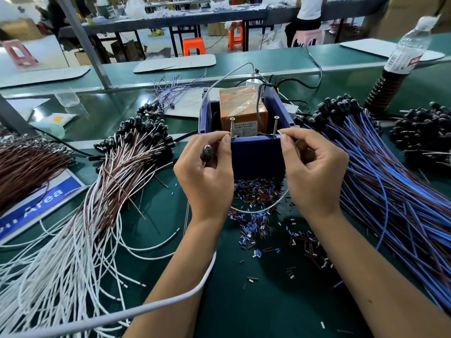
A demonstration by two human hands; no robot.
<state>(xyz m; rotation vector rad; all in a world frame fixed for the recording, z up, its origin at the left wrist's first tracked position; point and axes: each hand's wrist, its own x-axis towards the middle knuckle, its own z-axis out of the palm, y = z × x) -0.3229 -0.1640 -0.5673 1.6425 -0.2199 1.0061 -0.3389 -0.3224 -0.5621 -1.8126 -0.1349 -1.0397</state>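
Your left hand (205, 172) sits at centre frame, its fingers curled around a black bulb holder (207, 153). Its thumb and forefinger are pinched together at the near rim of the blue box (258, 157), just beside the left screw (231, 126). Your right hand (314, 169) pinches a pale wire tip (280, 133) at the same rim, beside the right screw (275, 125) (whatever runs between your hands is hidden by the box wall). Cut insulation bits (256, 198) litter the desk (244, 301) below the box, and blue leads (378, 172) fan out at right.
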